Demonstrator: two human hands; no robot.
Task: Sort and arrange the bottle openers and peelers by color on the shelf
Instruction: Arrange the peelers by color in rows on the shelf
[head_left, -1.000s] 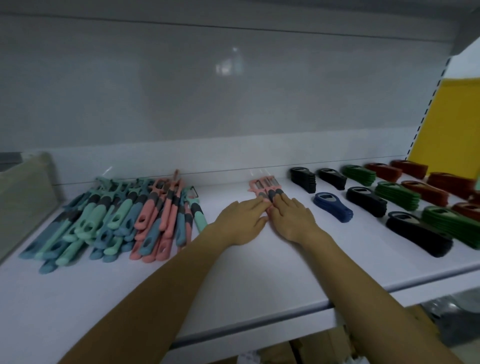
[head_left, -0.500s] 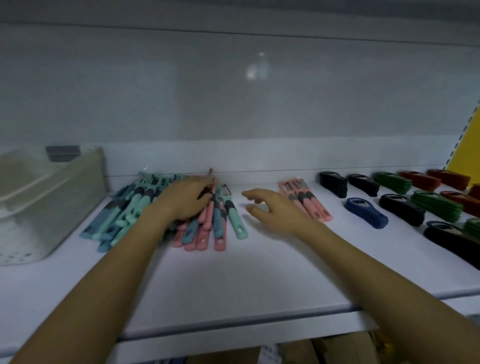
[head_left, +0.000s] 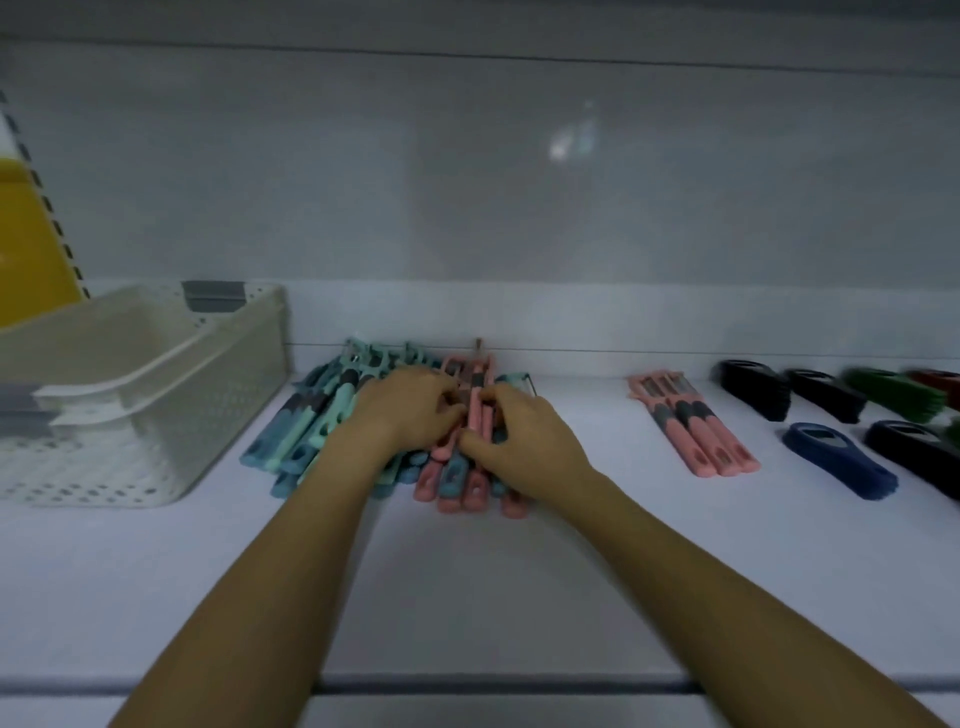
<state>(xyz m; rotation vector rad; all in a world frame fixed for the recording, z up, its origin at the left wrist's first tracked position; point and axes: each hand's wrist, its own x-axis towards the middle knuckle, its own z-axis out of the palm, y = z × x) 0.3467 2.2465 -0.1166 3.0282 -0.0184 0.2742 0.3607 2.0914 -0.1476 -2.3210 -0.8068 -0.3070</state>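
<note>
A mixed pile of peelers (head_left: 322, 421) in teal, blue and pink lies at the back middle of the white shelf (head_left: 467, 582). Both my hands are on its pink side. My left hand (head_left: 410, 410) has curled fingers on the pink peelers (head_left: 475, 415), and my right hand (head_left: 519, 441) pinches one of them from the right. Three pink peelers (head_left: 696, 426) lie in a neat row further right. Black bottle openers (head_left: 756, 387), a blue bottle opener (head_left: 836, 462) and green bottle openers (head_left: 893, 392) line the right end.
A cream perforated plastic basket (head_left: 130, 395) stands at the left end of the shelf, touching the back wall. The shelf's front edge (head_left: 467, 686) runs below my forearms. A yellow panel (head_left: 26, 249) shows at the far left.
Both hands left the row of three pink peelers and went left to the mixed pile. My right hand joined my left on the pink ones. The view turned left, showing the basket.
</note>
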